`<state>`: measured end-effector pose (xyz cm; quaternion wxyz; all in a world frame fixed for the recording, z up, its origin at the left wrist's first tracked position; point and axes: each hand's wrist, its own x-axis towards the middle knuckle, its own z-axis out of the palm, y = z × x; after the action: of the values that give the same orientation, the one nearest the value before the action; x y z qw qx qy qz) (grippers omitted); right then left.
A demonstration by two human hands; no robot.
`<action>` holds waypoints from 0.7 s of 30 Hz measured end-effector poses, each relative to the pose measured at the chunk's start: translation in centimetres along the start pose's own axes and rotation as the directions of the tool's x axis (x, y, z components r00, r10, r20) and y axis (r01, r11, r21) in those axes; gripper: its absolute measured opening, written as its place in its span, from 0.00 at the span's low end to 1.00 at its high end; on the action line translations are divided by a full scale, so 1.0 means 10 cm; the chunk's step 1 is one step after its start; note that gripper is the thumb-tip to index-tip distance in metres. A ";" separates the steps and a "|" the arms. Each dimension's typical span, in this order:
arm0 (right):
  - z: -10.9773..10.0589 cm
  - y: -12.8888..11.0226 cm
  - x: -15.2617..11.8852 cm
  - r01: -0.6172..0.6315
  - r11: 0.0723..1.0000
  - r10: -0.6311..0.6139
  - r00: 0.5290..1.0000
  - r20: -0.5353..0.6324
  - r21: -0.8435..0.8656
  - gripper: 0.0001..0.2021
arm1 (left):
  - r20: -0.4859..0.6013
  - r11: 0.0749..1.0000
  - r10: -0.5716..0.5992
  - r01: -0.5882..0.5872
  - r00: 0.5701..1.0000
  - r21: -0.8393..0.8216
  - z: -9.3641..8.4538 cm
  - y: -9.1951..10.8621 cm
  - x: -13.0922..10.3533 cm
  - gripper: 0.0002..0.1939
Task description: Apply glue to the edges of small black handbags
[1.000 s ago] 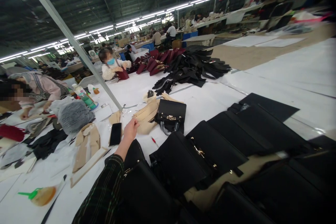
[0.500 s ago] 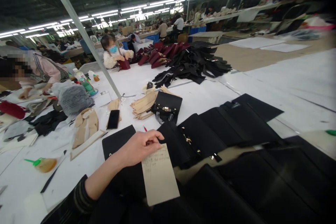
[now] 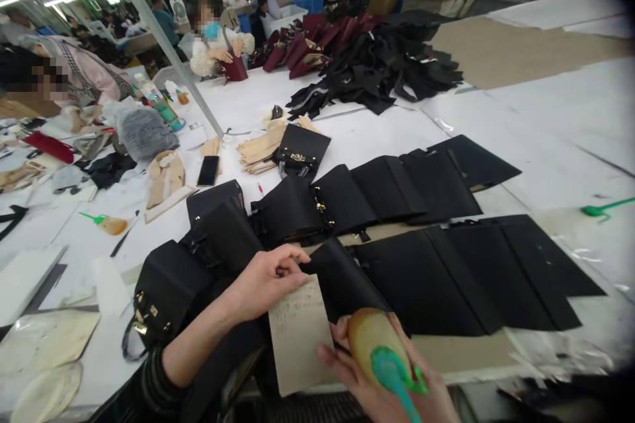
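My left hand (image 3: 270, 281) pinches the top edge of a beige card (image 3: 300, 344) with faint handwriting on it. In my right hand (image 3: 387, 370) lies a squeeze glue bottle (image 3: 370, 334), amber inside, its green nozzle pointing down toward me. The right fingertips are close to the card's right edge; whether they touch it I cannot tell. Black leather bag pieces (image 3: 421, 271) are spread beyond and to the right of my hands. A black handbag (image 3: 169, 291) with gold hardware stands left of my left forearm.
More black bag pieces (image 3: 342, 198) lie in an overlapping row behind. A phone (image 3: 208, 170), a second glue bottle (image 3: 112, 224) and a metal pole (image 3: 163, 39) are at left. Farther back are black strips (image 3: 377, 69) and a person (image 3: 218, 46) handling a maroon piece.
My right hand has come into view from below, holding the glue bottle. The view has tilted downward, showing more of the table. My left hand still pinches the card.
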<state>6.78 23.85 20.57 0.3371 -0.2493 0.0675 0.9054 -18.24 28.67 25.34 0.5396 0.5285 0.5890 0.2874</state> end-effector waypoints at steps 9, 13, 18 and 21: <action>-0.06 -0.21 -0.19 -0.078 0.996 0.081 0.995 -0.062 0.044 0.19 | -0.217 0.868 -0.275 0.145 0.937 -0.475 0.50 -0.26 -0.33 0.21; -0.13 -0.05 -0.19 -0.053 0.992 0.065 0.992 -0.104 0.118 0.17 | -0.315 0.838 -0.295 0.085 0.902 -0.540 0.50 -0.46 -0.55 0.22; -0.20 0.19 -0.15 -0.060 0.985 0.076 0.993 -0.095 0.162 0.15 | -0.587 0.812 -0.242 -0.170 0.772 -0.559 0.46 -0.49 -0.84 0.12; -0.22 0.31 -0.14 -0.053 0.984 0.072 0.992 -0.106 0.169 0.14 | -0.661 0.826 -0.230 -0.217 0.714 -0.521 0.49 -0.40 -1.16 0.18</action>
<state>6.61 20.05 19.18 0.3237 -0.2681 0.1692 0.8914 -16.52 15.59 24.32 0.4080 0.1937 0.6378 0.6239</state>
